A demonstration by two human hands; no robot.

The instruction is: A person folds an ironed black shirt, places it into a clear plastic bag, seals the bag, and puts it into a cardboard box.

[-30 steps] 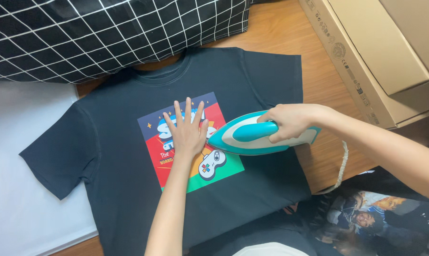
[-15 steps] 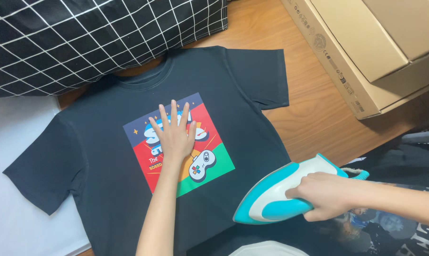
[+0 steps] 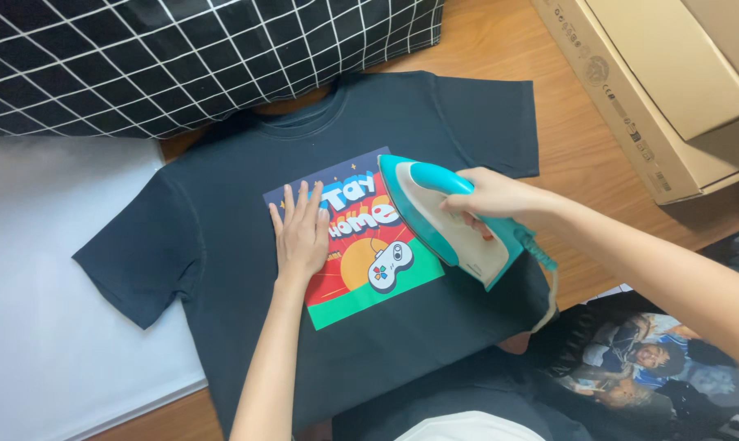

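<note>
My left hand (image 3: 301,237) lies flat, fingers spread, on the colourful print (image 3: 353,237) at the dark T-shirt (image 3: 222,245)'s middle — my right hand (image 3: 488,200) grips the teal iron (image 3: 447,216) over the print's right edge; pressing looks barely started.

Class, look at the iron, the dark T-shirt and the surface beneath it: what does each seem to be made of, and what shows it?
Iron: glossy teal and cream plastic, judging by its smooth moulded shell; the right hand holds it.
T-shirt: soft matte knit, probably cotton; it lies limp, with stitched seams.
Table: wood or wood-look laminate, with a warm brown grain.
</note>
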